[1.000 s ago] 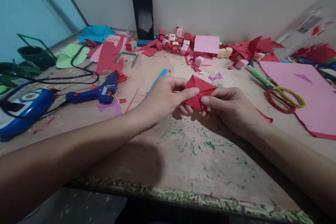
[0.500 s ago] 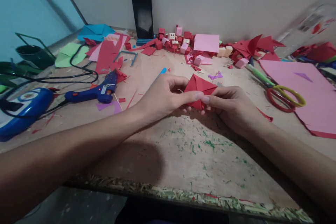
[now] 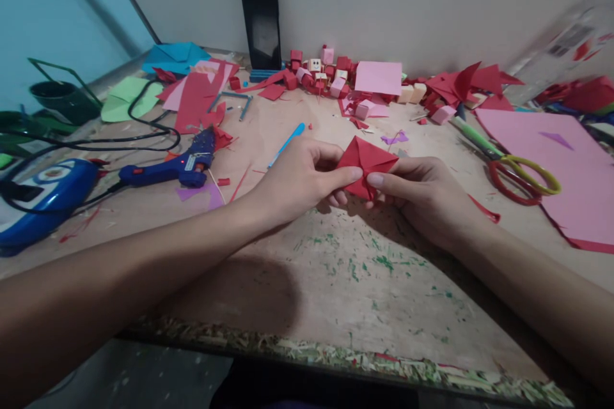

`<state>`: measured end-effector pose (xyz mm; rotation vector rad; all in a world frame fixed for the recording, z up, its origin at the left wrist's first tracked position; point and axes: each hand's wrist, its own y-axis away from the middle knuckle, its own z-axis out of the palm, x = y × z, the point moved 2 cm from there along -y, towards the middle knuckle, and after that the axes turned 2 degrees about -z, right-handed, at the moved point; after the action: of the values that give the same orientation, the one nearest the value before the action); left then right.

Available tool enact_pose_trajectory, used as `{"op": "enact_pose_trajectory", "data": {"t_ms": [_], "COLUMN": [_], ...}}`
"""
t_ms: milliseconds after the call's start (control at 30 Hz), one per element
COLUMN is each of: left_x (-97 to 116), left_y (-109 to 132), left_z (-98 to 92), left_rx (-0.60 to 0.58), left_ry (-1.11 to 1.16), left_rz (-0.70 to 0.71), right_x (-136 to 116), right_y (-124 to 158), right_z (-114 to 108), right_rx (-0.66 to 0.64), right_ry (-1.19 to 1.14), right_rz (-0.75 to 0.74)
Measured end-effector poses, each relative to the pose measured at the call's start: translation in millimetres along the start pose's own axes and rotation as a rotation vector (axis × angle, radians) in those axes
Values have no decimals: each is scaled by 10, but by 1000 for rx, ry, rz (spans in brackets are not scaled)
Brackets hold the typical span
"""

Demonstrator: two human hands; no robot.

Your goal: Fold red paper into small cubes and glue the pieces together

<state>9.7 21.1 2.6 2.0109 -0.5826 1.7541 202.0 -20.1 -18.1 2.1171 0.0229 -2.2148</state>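
A folded red paper piece (image 3: 367, 158) with creased triangular flaps is held just above the wooden table (image 3: 336, 268) near its middle. My left hand (image 3: 300, 176) pinches its left side, thumb on top and fingers curled beneath. My right hand (image 3: 422, 195) pinches the right side in the same way, thumb pointing left. The two thumbs nearly meet on the paper's lower part. The paper's underside is hidden by my fingers.
A blue glue gun (image 3: 167, 169) with its cord lies left. Scissors (image 3: 515, 172) and a pink sheet (image 3: 551, 166) lie right. Small red and pink cubes (image 3: 326, 73), a black phone (image 3: 261, 19) on a stand, a blue pen (image 3: 286, 142) and paper scraps sit behind.
Both thumbs slid together over the red paper half a second ago, then drew slightly apart again. The paper stays in the same place.
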Motion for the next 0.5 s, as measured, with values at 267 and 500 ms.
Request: {"op": "enact_pose_trajectory", "data": {"t_ms": [267, 500], "left_x": [12, 5], "left_y": [13, -9], "left_z": [18, 10], "left_rx": [-10, 6], "left_ry": [-41, -54], "left_rz": [-7, 25], "right_x": [-33, -25], "right_y": [12, -4], "right_z": [21, 2], "right_rx": [14, -6], "right_ry": [63, 49], "right_rz": [1, -53]}}
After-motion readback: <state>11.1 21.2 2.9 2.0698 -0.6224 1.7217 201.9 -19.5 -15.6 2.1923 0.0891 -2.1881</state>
